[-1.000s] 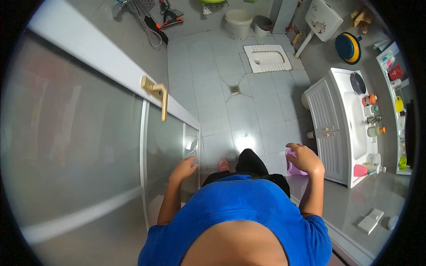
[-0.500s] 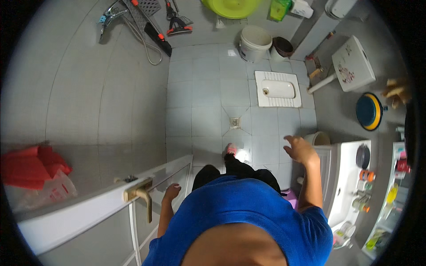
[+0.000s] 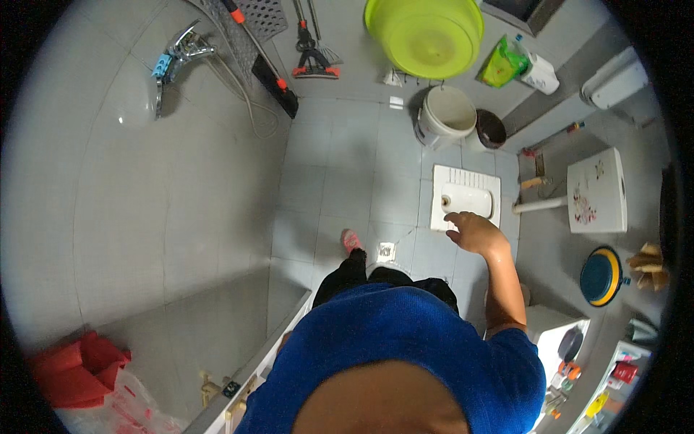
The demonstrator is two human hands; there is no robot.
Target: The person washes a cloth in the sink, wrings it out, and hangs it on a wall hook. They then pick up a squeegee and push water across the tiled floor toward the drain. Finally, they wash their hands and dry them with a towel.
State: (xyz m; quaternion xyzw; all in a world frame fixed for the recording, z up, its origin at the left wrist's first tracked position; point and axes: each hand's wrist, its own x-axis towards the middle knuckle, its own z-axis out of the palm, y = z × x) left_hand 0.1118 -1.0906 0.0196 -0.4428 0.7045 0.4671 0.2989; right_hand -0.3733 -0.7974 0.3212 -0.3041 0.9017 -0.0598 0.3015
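The right hand (image 3: 473,233) is near the middle of the frame, a bit to the right. It has let go of everything: the fingers are loosely bent and there is nothing in them. The left hand is hard to see. Only a bit of skin peeks out by the blue shirt (image 3: 405,329), next to the white door (image 3: 295,315) at the lower left, so I can't tell if that hand is open or holding something.

The thing nearest the right hand is the white squat toilet (image 3: 468,198), in the floor right of the middle. The hand hides part of its lower edge but looks to be up above it, not touching.

One pink shoe (image 3: 351,240) is out in front on the grey tiles, just left of the drain (image 3: 387,252), so I think the person is partway across the floor. As far as I can see, no work with the right hand is done yet. The white bucket (image 3: 432,133) stands at the upper middle beside a bin (image 3: 477,139). The big green basin (image 3: 426,36) is up on the wall above them, and the red bag (image 3: 79,369) is at the lower left
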